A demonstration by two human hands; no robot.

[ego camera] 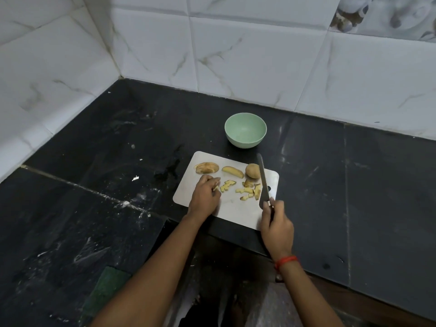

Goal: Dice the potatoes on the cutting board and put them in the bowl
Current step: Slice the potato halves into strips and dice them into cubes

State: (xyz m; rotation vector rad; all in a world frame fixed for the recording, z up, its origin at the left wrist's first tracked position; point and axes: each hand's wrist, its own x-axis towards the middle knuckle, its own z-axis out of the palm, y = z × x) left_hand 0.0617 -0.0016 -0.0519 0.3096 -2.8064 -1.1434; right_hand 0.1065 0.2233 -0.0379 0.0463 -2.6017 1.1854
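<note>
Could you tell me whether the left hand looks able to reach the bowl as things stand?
Probably yes. The left hand, pinching a potato piece, rests on the board; the bowl stands just beyond, with only low slices between. The knife is off to the right.

I see a pale rectangular cutting board (233, 210) lying flat at the front edge of the bench (94, 161). A fanned sliced half (207, 168), a wedge (233, 172) and a whole unpeeled potato (252, 171) sit in a row along its far side. Small yellow diced pieces (247, 191) lie scattered mid-board, and a pale green bowl (244, 140) stands upright just beyond it.
</note>
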